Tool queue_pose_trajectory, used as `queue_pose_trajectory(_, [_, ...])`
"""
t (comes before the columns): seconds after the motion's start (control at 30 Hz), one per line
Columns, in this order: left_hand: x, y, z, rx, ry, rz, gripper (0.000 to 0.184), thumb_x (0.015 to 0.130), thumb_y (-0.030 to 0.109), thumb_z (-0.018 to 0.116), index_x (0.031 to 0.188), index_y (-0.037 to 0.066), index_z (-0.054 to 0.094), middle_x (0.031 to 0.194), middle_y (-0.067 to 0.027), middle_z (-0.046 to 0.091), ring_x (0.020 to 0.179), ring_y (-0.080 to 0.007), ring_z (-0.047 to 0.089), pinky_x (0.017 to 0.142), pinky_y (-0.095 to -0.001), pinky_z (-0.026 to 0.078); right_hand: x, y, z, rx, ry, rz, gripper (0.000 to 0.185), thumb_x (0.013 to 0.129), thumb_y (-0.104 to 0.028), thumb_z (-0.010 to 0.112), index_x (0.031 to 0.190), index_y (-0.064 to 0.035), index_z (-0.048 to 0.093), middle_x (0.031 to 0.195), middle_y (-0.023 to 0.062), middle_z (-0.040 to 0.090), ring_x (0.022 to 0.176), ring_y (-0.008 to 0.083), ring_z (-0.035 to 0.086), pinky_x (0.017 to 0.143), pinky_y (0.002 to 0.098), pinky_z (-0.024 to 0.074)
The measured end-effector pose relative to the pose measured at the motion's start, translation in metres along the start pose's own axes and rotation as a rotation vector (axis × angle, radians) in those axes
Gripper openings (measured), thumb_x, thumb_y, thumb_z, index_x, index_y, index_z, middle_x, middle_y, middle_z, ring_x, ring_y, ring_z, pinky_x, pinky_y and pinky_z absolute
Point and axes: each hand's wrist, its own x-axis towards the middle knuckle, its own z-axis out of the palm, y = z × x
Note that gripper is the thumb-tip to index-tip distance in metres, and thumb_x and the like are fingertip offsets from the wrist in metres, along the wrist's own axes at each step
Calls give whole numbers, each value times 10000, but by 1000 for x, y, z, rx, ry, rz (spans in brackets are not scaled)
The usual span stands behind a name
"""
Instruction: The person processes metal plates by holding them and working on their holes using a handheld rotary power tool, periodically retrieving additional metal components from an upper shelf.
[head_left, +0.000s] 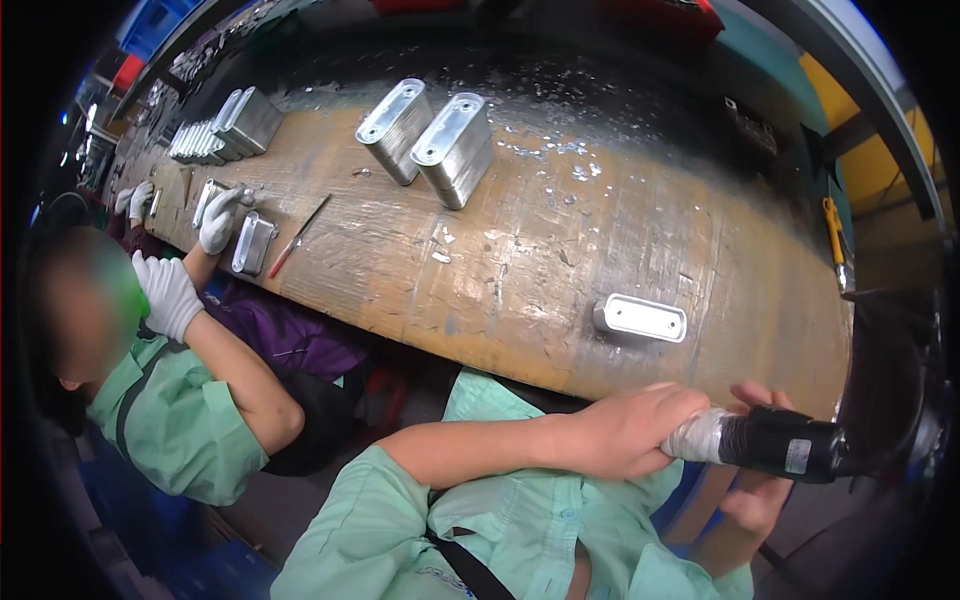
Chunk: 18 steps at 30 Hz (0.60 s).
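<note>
My left hand (635,430) is closed round the pale, taped end of a black cylindrical tool (780,443). My right hand (755,505) is at the tool's underside and far side, its fingers showing above it and partly hidden by it. Beyond my hands, a small oval metal piece (645,318) lies on the wooden table (540,260). Two tall stacks of oval metal pieces, the left stack (397,130) and the right stack (458,150), stand farther back, side by side.
A co-worker (190,400) in a green shirt and white gloves sits at the left, near more metal pieces (250,245) and a red-handled tool (300,237). Metal scraps (575,160) litter the table. A yellow-handled tool (835,235) is at the right edge.
</note>
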Motion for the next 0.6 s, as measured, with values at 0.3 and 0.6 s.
queue_pose_trajectory(0.3, [16, -2, 5, -121, -157, 15, 626, 747, 44, 656, 1323, 5, 413, 1243, -217, 524, 1129, -430, 530, 941, -476, 453, 21, 4, 32, 89, -50, -184, 908, 781, -449, 810, 1409, -16, 317, 1076, 203, 633, 942, 289, 662, 866, 421, 536])
queue_pose_trajectory(0.6, [16, -6, -4, -17, -224, -153, 702, 726, 42, 668, 1366, -28, 388, 1345, -260, 477, 1307, -436, 429, 1075, -460, 394, 36, 30, 36, 72, -7, -289, 756, 802, -353, 816, 1315, -44, 355, 884, 101, 656, 882, 272, 669, 952, 487, 447])
